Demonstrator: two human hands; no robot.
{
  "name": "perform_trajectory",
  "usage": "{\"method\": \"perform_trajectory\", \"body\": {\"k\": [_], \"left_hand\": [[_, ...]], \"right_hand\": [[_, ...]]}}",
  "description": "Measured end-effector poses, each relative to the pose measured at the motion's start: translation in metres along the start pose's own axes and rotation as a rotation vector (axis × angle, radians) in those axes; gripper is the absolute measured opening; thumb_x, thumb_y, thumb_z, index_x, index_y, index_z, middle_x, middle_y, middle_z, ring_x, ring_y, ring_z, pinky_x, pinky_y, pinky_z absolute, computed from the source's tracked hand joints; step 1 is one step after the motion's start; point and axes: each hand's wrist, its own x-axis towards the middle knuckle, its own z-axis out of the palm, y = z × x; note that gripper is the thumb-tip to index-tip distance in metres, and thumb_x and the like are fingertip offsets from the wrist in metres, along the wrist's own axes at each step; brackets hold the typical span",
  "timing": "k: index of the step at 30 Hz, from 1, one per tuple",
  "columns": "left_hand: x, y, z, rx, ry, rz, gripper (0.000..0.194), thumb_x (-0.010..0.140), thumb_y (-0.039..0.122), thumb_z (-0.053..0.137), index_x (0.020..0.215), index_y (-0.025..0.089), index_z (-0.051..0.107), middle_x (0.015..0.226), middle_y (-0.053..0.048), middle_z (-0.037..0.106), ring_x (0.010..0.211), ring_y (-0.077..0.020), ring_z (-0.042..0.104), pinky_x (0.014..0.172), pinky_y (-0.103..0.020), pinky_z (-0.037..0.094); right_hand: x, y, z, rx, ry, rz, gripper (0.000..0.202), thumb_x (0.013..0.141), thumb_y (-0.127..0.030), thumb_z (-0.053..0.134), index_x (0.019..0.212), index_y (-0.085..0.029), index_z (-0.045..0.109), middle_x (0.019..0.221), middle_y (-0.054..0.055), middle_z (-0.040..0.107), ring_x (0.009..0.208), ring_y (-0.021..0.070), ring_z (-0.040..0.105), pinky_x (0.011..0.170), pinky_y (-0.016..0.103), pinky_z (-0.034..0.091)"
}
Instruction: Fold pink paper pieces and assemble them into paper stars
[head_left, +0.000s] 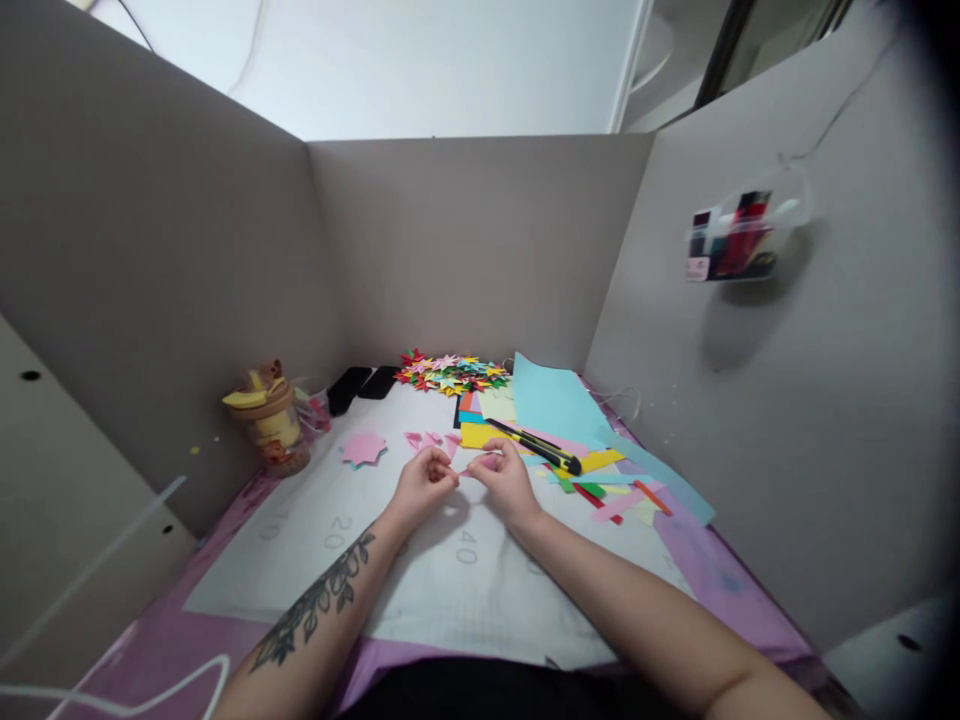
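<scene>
A small pink paper piece (466,473) is pinched between my two hands over the white sheet. My left hand (426,482) has its fingers closed on the piece's left end. My right hand (504,478) grips the right end, its fingers pressed together. Just behind the hands lie several folded pink pieces (433,439). To the left rests a pink scalloped paper shape (364,447) on top of a darker one. A yellow and black cutter (536,446) lies right behind my right hand, on coloured paper strips (600,462).
Colourful paper stars (450,374) are heaped at the back, beside two dark phones (360,385). A lidded cup (268,425) stands at the left. Light blue sheets (555,400) lie at the back right. Grey panels (480,240) enclose the table; a clear container (742,240) hangs right.
</scene>
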Motion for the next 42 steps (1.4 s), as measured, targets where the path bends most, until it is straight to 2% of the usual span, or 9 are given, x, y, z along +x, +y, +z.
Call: {"method": "perform_trajectory", "body": {"k": [6, 11, 19, 24, 29, 32, 35, 39, 42], "left_hand": [[-0.002, 0.002, -0.002, 0.145, -0.027, 0.046, 0.024, 0.070, 0.026, 0.061, 0.092, 0.016, 0.056, 0.077, -0.003, 0.064, 0.073, -0.0141, 0.060, 0.060, -0.021, 0.044], [-0.004, 0.007, 0.000, 0.314, -0.048, 0.097, 0.019, 0.074, 0.033, 0.057, 0.072, 0.016, 0.064, 0.073, -0.003, 0.065, 0.067, -0.0138, 0.057, 0.059, -0.022, 0.042], [-0.001, 0.006, -0.004, 0.234, 0.011, 0.049, 0.020, 0.071, 0.035, 0.060, 0.067, 0.016, 0.064, 0.066, -0.001, 0.063, 0.058, -0.0120, 0.052, 0.055, -0.022, 0.038], [0.003, 0.003, -0.007, 0.087, 0.155, -0.018, 0.025, 0.070, 0.040, 0.062, 0.067, 0.015, 0.062, 0.060, 0.002, 0.058, 0.055, -0.0107, 0.049, 0.053, -0.021, 0.037], [0.006, -0.003, -0.005, -0.103, 0.273, -0.148, 0.030, 0.067, 0.044, 0.064, 0.070, 0.015, 0.061, 0.065, 0.000, 0.059, 0.061, -0.0111, 0.053, 0.056, -0.020, 0.040], [0.004, -0.003, -0.005, -0.168, 0.299, -0.171, 0.032, 0.067, 0.045, 0.064, 0.073, 0.015, 0.061, 0.068, 0.000, 0.059, 0.064, -0.0116, 0.054, 0.057, -0.020, 0.040], [0.000, -0.001, -0.007, -0.183, 0.265, -0.159, 0.031, 0.068, 0.044, 0.063, 0.074, 0.014, 0.059, 0.069, -0.001, 0.059, 0.063, -0.0111, 0.054, 0.056, -0.020, 0.040], [-0.003, -0.003, -0.012, -0.088, 0.184, -0.115, 0.026, 0.066, 0.038, 0.066, 0.074, 0.014, 0.056, 0.066, 0.000, 0.057, 0.059, -0.0102, 0.053, 0.055, -0.020, 0.040], [-0.001, -0.007, -0.014, -0.066, 0.165, -0.012, 0.027, 0.066, 0.031, 0.066, 0.086, 0.015, 0.056, 0.078, -0.001, 0.060, 0.070, -0.0120, 0.056, 0.063, -0.022, 0.044]], "right_hand": [[0.004, 0.002, -0.006, -0.008, 0.018, -0.009, 0.037, 0.063, -0.022, 0.066, 0.090, -0.022, 0.041, 0.061, -0.006, 0.060, 0.055, 0.0127, 0.057, 0.056, 0.023, 0.042], [-0.004, 0.005, 0.002, -0.071, -0.037, 0.001, 0.035, 0.062, -0.021, 0.067, 0.088, -0.021, 0.043, 0.061, -0.006, 0.060, 0.057, 0.0122, 0.057, 0.060, 0.024, 0.042], [0.017, -0.008, -0.016, 0.026, 0.082, 0.000, 0.042, 0.057, -0.025, 0.071, 0.087, -0.021, 0.041, 0.060, -0.006, 0.059, 0.054, 0.0127, 0.056, 0.059, 0.026, 0.042], [0.023, -0.002, -0.029, 0.069, 0.168, -0.089, 0.035, 0.062, -0.028, 0.068, 0.090, -0.020, 0.048, 0.067, -0.005, 0.056, 0.061, 0.0112, 0.054, 0.065, 0.026, 0.041], [0.012, 0.005, 0.000, -0.015, -0.046, 0.037, 0.033, 0.062, -0.032, 0.069, 0.088, -0.018, 0.057, 0.067, -0.004, 0.055, 0.060, 0.0106, 0.049, 0.058, 0.023, 0.038], [0.009, 0.004, 0.032, -0.028, -0.101, 0.158, 0.025, 0.063, -0.037, 0.066, 0.077, -0.017, 0.060, 0.071, 0.000, 0.059, 0.063, 0.0117, 0.051, 0.055, 0.022, 0.037], [0.009, 0.006, 0.054, 0.021, -0.040, 0.175, 0.023, 0.062, -0.035, 0.065, 0.070, -0.015, 0.060, 0.063, -0.001, 0.058, 0.058, 0.0110, 0.049, 0.053, 0.022, 0.036], [0.008, 0.017, 0.050, 0.003, -0.010, 0.174, 0.018, 0.060, -0.030, 0.065, 0.059, -0.014, 0.057, 0.052, -0.002, 0.053, 0.049, 0.0090, 0.043, 0.048, 0.022, 0.033], [0.006, 0.021, 0.037, 0.010, -0.169, 0.195, 0.013, 0.061, -0.026, 0.063, 0.065, -0.014, 0.059, 0.055, -0.002, 0.057, 0.048, 0.0089, 0.046, 0.047, 0.021, 0.035]]}}
